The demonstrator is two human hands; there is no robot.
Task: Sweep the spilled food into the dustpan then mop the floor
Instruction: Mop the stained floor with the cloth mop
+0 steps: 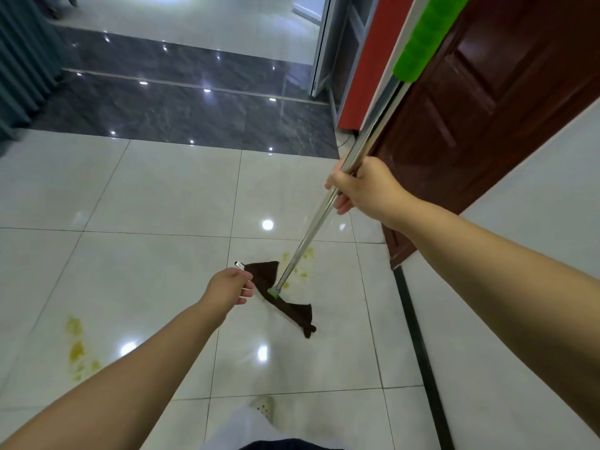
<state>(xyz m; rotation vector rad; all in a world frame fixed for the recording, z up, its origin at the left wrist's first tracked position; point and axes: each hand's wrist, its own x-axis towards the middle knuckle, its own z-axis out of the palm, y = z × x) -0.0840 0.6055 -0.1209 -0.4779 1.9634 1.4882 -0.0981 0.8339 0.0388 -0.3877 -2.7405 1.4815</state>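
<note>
Mop (pixel 319 219) noted in use on the white tiled floor (pixel 146 196): its metal pole runs from the upper right, where a green grip sleeve (pixel 425 40) covers it, down to a green joint (pixel 274 292) at the mop head. Our right hand (pixel 360 186) is wrapped around the pole at mid-length, fingers curled under it. The dark brown mop cloth (pixel 292 311) lies flat on the tile, partly folded, stretching from upper left to lower right of the joint. Our left hand (pixel 232 285) is down beside the cloth's upper-left corner, fingers curled and pinching a small metal clip-like piece (pixel 239 264) at that end of the mop head; we cannot tell exactly what the piece is. Yellow food stains (pixel 306 254) mark the tile just beyond the cloth, touching the base of the pole in view. A second patch of yellow residue (pixel 76 347) sits well apart on the lower left tile. We record a dark wooden door (pixel 487 108) standing open on the right, a dark grey marble strip (pixel 194 105) across the floor ahead, and one pale slipper (pixel 263 407) at the bottom edge.
</note>
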